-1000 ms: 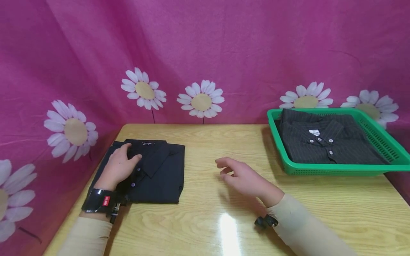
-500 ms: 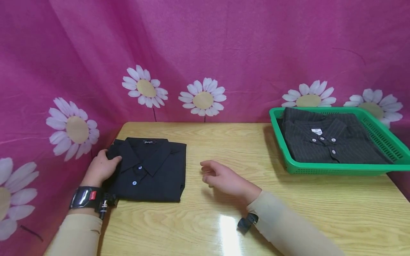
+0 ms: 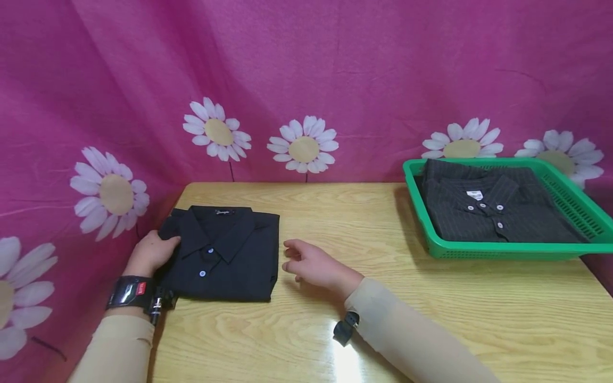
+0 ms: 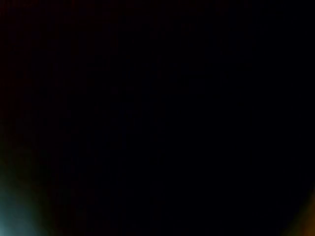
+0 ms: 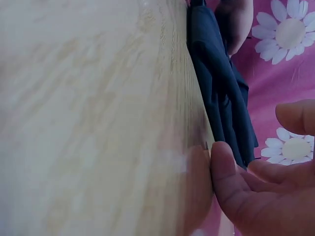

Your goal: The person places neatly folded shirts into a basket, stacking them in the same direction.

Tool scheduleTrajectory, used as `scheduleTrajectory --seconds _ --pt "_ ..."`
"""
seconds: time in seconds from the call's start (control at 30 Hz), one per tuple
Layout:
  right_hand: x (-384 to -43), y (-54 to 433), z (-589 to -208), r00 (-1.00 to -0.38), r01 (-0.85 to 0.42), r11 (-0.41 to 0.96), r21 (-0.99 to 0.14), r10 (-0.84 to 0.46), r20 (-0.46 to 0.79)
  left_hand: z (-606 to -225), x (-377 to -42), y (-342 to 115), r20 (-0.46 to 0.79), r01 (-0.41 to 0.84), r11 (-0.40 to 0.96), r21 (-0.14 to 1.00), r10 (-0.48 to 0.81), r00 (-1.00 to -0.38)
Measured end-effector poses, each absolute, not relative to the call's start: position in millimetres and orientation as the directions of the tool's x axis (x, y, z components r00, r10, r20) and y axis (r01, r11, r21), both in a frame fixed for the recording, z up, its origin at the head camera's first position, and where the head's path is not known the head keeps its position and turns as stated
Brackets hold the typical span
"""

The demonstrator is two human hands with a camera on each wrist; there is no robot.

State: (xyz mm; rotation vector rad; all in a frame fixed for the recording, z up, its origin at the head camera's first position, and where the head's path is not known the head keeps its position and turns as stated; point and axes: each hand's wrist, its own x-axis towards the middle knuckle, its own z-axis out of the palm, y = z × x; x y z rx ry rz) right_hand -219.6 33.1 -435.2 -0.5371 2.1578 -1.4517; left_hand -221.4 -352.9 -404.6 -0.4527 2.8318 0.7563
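Note:
A folded black shirt [image 3: 230,260], collar toward the back, lies on the left part of the table. My left hand [image 3: 152,252] grips its left edge, thumb on top and the other fingers mostly hidden at the side. Just off the shirt's right edge, my right hand [image 3: 316,267] hovers low over the table with fingers loosely bent and nothing held. In the right wrist view the right hand [image 5: 266,196] is close to the layered edge of the black shirt [image 5: 216,73]. The left wrist view is almost wholly dark.
At the right of the wooden table [image 3: 364,223] stands a green basket [image 3: 507,248] holding a folded dark striped shirt [image 3: 536,218]. A pink curtain [image 3: 373,80] with white daisies hangs along the back and left side.
My left hand has shifted from the top of the black shirt to its left edge. My right hand has moved left across the table toward the shirt's right edge.

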Motion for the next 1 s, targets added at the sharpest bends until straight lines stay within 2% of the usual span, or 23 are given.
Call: scheduleTrajectory --seconds 0.3,0.67,1.0 --pt "-224.6 20.2 -436.8 -0.797 0.046 0.307 -0.951 -0.563 -0.22 -406.5 -220.8 -351.5 -0.275 -0.376 0.835 0.401 -0.282 -0.919" --pt "-235.6 2.9 -438.0 -0.803 0.233 0.244 -0.941 -0.497 -0.328 -413.9 -223.3 -356.1 -0.268 -0.311 0.862 0.401 -0.214 -0.939" --pt "-246.4 -5.9 -437.1 -0.815 0.24 0.288 -0.927 -0.459 -0.354 -414.0 -224.8 -358.3 -0.298 -0.328 0.84 0.433 -0.21 -0.931"
